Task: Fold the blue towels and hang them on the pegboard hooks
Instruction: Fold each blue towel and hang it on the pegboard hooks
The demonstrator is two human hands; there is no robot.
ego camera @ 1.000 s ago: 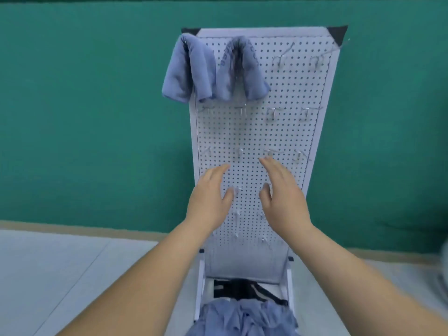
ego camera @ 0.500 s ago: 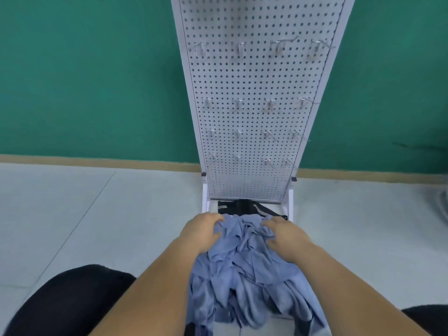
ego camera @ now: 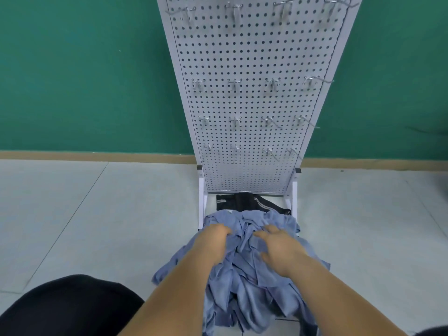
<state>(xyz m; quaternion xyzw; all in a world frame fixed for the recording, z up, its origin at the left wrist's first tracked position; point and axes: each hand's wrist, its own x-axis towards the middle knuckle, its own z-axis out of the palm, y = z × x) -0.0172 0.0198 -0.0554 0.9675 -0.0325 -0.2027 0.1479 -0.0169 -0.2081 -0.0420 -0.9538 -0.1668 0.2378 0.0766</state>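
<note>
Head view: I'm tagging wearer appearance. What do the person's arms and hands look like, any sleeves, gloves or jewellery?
The left hand and right hand are ungloved, with no rings or watch visible. Both arms show no sleeves down to the frame's bottom edge. Black fabric shows at lower left, probably trousers.

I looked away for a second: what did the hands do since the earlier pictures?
Both hands came down from the pegboard to the pile of blue towels at its foot. The left hand grips the cloth with curled fingers; the right hand rests on it. The pegboard and the black cloth beneath it stayed put.
</note>
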